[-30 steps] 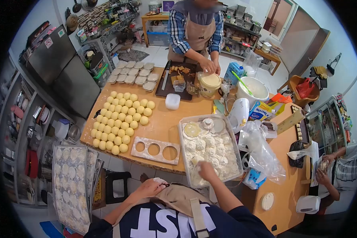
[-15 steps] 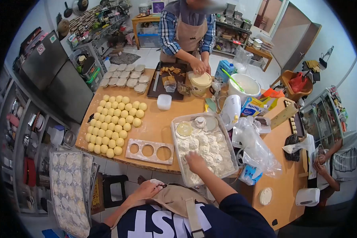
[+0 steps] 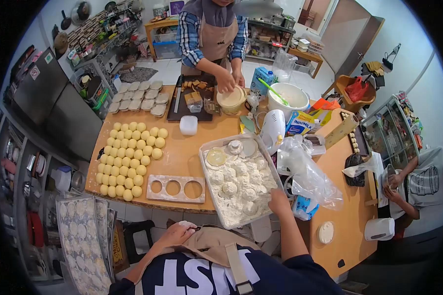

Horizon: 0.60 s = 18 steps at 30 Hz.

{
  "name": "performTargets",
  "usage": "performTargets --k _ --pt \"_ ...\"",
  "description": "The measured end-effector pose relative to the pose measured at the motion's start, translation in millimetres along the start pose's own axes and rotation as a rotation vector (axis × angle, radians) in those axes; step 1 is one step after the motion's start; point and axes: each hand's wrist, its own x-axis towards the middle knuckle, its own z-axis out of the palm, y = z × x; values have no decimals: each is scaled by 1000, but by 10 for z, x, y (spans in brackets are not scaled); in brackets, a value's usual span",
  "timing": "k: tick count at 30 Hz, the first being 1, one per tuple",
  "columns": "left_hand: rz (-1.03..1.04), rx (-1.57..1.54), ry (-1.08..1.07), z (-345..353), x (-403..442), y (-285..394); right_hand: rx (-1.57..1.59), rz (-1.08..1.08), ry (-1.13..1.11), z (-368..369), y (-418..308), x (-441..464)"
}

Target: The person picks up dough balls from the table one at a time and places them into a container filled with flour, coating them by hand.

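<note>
As right hand (image 3: 279, 202) hides tray (image 3: 211, 183) corner | left hand (image 3: 178, 232) beside apron (image 3: 214, 238) | fingers' closure unclear, both

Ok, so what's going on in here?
The person wearing the camera has their right hand at the right edge of a flour tray that holds flour-coated lumps. Their left hand, with white on the fingers, is at the apron. Pale yellow balls sit in rows on the table. Across it, a co-worker's hands are at the top of a round tub.
</note>
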Motion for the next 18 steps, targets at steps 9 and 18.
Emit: performTargets --k 9,18 --pt "53 12 -59 -34 160 84 -65 -202 -4 -51 -386 -266" --pt "2 -40 -41 -39 32 -7 7 -64 -157 318 -770 -273"
